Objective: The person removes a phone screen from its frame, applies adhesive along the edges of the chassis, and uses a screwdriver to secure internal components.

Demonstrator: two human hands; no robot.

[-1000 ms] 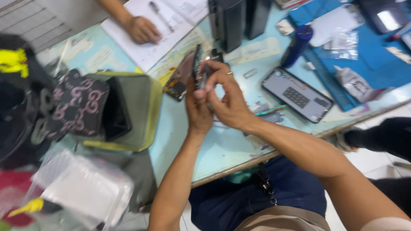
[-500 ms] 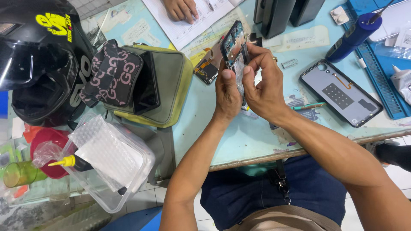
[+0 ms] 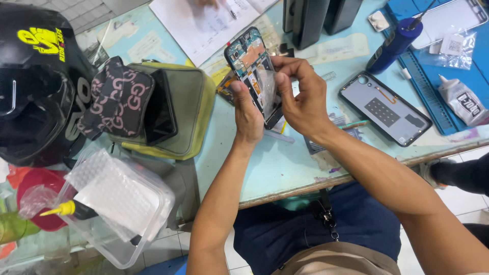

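Head view: opened smartphone (image 3: 254, 74) raised above table (image 3: 285, 163), circuit side up. Left hand (image 3: 248, 114) grip clamped on lower left edge; right hand (image 3: 303, 97) grip clamped on right edge. Phone back cover (image 3: 385, 108) right of right-hand grip.

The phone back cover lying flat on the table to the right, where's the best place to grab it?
The back cover lies flat with its inside up, at a slant, clear of the right hand. Probably best pinched across its two long edges near the middle, coming from above, fingers off the thin orange strip inside.
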